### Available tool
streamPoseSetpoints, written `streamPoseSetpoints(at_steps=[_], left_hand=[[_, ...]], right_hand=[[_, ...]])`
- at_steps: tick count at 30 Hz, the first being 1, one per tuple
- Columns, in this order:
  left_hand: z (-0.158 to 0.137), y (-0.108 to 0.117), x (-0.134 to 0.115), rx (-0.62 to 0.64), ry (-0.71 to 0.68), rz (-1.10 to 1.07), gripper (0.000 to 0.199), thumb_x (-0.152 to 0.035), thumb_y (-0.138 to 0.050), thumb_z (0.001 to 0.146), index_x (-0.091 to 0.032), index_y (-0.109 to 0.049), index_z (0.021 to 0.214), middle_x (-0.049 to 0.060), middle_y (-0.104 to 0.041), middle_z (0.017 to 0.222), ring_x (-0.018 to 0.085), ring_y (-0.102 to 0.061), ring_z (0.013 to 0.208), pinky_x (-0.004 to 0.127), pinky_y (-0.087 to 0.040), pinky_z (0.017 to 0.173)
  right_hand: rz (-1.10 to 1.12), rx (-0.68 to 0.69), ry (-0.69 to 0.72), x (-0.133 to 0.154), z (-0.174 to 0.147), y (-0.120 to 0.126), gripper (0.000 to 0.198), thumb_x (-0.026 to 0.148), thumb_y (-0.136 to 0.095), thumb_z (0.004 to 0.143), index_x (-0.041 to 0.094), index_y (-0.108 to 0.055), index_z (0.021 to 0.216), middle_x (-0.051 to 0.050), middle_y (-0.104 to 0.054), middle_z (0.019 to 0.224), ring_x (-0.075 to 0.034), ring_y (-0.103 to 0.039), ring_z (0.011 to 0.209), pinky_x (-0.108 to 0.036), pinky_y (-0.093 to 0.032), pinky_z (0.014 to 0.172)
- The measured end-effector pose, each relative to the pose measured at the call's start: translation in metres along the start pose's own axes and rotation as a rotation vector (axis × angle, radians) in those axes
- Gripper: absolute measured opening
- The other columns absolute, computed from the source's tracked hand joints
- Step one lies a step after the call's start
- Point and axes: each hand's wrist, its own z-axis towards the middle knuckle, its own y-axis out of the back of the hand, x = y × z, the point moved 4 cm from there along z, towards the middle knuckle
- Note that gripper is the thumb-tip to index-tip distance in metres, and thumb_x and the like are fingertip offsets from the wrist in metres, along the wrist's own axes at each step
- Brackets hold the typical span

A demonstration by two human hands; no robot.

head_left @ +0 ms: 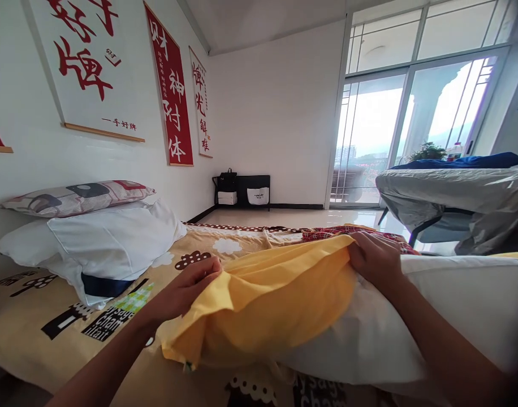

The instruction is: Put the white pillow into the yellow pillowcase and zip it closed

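A yellow pillowcase (276, 305) stretches between my two hands over the patterned bedsheet (127, 362). My left hand (197, 277) is closed on the upper left edge of the cloth. At the upper right corner my right hand (375, 257) grips the same cloth, fingers folded over it. A white pillow (462, 316) lies to the right, its near end beside and partly behind the yellow cloth. How far the pillow reaches into the pillowcase is hidden.
White pillows (106, 243) are stacked at the left by the wall, with a patterned pillow (81, 198) on top. A red plaid cloth (327, 232) lies along the bed's far side. Beyond stand a plastic-covered table (445, 183), a chair (441, 229) and a black backpack (228, 181).
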Motion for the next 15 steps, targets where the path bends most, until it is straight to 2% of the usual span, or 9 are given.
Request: streamPoseSetpoints(at_steps=[3,5,9,11,13,15], left_hand=[[-0.009,0.004,-0.003,0.041,0.004,-0.043,0.048,-0.063,-0.044,0.085,-0.019,-0.042,0.069,-0.001,-0.041,0.069,0.012,-0.037,0.063,0.025,-0.032,0.057],[-0.015,0.005,-0.012,0.135,-0.046,-0.027,0.048,-0.061,-0.048,0.084,-0.018,-0.042,0.063,0.0,-0.04,0.066,0.013,-0.036,0.064,0.027,-0.034,0.062],[-0.026,0.003,-0.031,0.39,-0.141,-0.003,0.044,-0.053,-0.05,0.085,-0.02,-0.039,0.056,-0.001,-0.033,0.056,0.014,-0.031,0.057,0.032,-0.033,0.063],[-0.029,0.005,-0.036,0.473,-0.173,-0.037,0.044,-0.054,-0.049,0.084,-0.022,-0.039,0.055,-0.001,-0.032,0.052,0.015,-0.032,0.054,0.034,-0.033,0.062],[-0.029,0.009,-0.041,0.474,-0.207,-0.072,0.046,-0.057,-0.047,0.084,-0.022,-0.037,0.056,-0.001,-0.032,0.05,0.015,-0.032,0.051,0.034,-0.033,0.059],[-0.026,0.014,-0.046,0.395,-0.187,0.019,0.044,-0.055,-0.045,0.087,-0.022,-0.038,0.058,-0.001,-0.034,0.051,0.014,-0.032,0.051,0.032,-0.032,0.056]], right_hand=[[0.065,-0.026,0.079,0.007,-0.016,0.015,0.032,0.031,-0.037,0.087,0.023,-0.049,0.058,-0.003,-0.055,0.052,-0.015,-0.049,0.05,-0.028,-0.037,0.056],[0.146,-0.005,0.143,0.01,-0.027,0.022,0.032,0.031,-0.038,0.089,0.023,-0.052,0.062,-0.001,-0.056,0.053,-0.013,-0.049,0.05,-0.026,-0.038,0.055],[0.296,0.251,0.144,0.012,-0.04,0.024,0.038,0.039,-0.038,0.095,0.022,-0.054,0.064,0.0,-0.057,0.056,-0.012,-0.048,0.05,-0.025,-0.036,0.052],[0.34,0.382,0.131,0.017,-0.043,0.022,0.041,0.042,-0.038,0.096,0.021,-0.054,0.063,0.001,-0.055,0.054,-0.011,-0.046,0.049,-0.025,-0.033,0.051],[0.358,0.467,0.136,0.026,-0.042,0.023,0.043,0.042,-0.038,0.096,0.021,-0.054,0.062,0.002,-0.055,0.054,-0.011,-0.046,0.049,-0.025,-0.032,0.052],[0.369,0.516,0.144,0.034,-0.04,0.024,0.044,0.042,-0.037,0.096,0.021,-0.053,0.061,0.001,-0.056,0.054,-0.011,-0.046,0.05,-0.026,-0.032,0.053]])
